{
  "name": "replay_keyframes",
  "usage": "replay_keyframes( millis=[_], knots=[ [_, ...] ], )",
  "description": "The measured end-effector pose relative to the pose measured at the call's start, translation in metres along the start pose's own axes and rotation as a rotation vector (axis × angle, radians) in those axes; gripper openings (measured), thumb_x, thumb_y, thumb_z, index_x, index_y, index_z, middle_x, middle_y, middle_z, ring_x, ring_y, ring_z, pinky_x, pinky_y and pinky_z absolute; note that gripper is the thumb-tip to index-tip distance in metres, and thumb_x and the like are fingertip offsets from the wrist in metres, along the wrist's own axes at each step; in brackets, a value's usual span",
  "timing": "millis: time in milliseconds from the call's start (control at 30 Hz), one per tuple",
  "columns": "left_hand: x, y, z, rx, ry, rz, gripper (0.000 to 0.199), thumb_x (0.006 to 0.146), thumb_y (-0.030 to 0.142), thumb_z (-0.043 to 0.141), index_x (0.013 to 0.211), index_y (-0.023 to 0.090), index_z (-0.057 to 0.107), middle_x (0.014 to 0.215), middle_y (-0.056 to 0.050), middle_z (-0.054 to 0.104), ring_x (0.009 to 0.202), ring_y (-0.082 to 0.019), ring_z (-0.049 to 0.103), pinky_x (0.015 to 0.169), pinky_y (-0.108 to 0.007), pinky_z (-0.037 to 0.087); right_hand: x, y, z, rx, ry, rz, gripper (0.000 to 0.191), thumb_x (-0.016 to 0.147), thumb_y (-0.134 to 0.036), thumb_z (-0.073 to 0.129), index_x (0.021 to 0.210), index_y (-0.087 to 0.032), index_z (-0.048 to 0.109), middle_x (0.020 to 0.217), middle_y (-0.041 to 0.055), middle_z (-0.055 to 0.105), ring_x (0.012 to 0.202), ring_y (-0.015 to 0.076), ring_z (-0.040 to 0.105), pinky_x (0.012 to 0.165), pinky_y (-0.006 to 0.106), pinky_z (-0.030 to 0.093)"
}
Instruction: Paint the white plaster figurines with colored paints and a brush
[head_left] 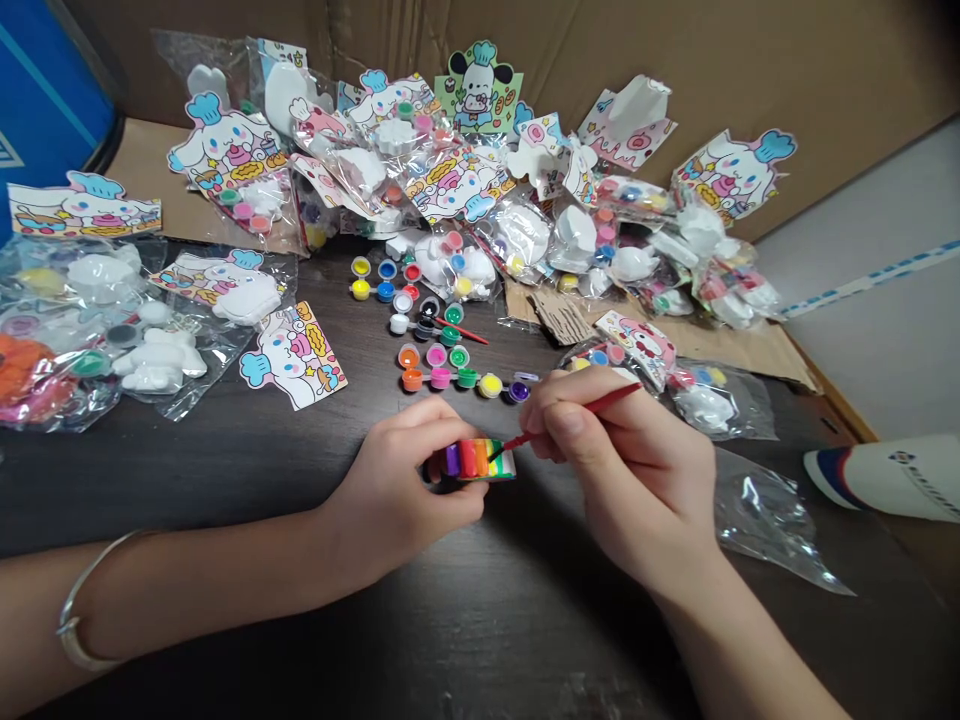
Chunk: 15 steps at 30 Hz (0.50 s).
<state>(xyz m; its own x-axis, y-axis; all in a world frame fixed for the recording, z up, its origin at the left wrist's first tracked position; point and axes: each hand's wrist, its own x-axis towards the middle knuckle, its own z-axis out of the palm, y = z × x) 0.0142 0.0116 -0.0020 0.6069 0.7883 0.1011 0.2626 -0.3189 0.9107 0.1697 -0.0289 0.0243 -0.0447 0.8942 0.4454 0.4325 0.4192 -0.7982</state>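
Note:
Between its thumb and fingers, my left hand (409,475) pinches a small figurine (471,459) painted in purple, red, orange, yellow and green stripes, with some white at its right end. My right hand (626,465) is closed round a red paintbrush (611,398). The brush's dark tip touches the figurine at or near the yellow stripe. Just beyond the hands stand open paint pots in joined strips, among them an orange pot (412,379), a yellow pot (490,386) and a purple pot (518,392). The figurine's left end is hidden by my fingers.
Behind, strips hold a blue pot (385,291) and a black pot (426,328), with another red brush (463,330) beside them. Bagged white figurines (367,170) with cartoon cards pile up at the back and left. An empty plastic bag (772,525) and a paper cup (885,478) lie right.

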Motion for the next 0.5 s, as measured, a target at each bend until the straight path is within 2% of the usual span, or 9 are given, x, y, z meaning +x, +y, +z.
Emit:
replay_keyframes(
  millis=[267, 500],
  knots=[
    [-0.0008, 0.0, 0.0005, -0.01, 0.021, 0.029, 0.012, 0.067, 0.004, 0.056, 0.062, 0.014, 0.058, 0.068, 0.001, 0.054, 0.063, -0.01, 0.05, 0.059, -0.021, 0.039, -0.0005, 0.0037, 0.0018, -0.037, 0.058, -0.019, 0.016, 0.093, -0.016, 0.047, 0.08, -0.022, 0.052, 0.067, -0.0028, 0.052, 0.058, 0.0088, 0.047, 0.05, 0.023, 0.038],
    [-0.001, -0.0014, 0.0011, -0.033, 0.0, 0.0, 0.013, 0.067, 0.004, 0.057, 0.07, 0.012, 0.066, 0.071, -0.001, 0.057, 0.066, -0.012, 0.053, 0.061, -0.023, 0.041, 0.0005, 0.0064, 0.0025, -0.005, 0.262, 0.017, 0.019, 0.093, -0.024, 0.05, 0.076, -0.022, 0.057, 0.066, -0.0003, 0.054, 0.059, 0.0106, 0.05, 0.051, 0.025, 0.04]
  ],
)
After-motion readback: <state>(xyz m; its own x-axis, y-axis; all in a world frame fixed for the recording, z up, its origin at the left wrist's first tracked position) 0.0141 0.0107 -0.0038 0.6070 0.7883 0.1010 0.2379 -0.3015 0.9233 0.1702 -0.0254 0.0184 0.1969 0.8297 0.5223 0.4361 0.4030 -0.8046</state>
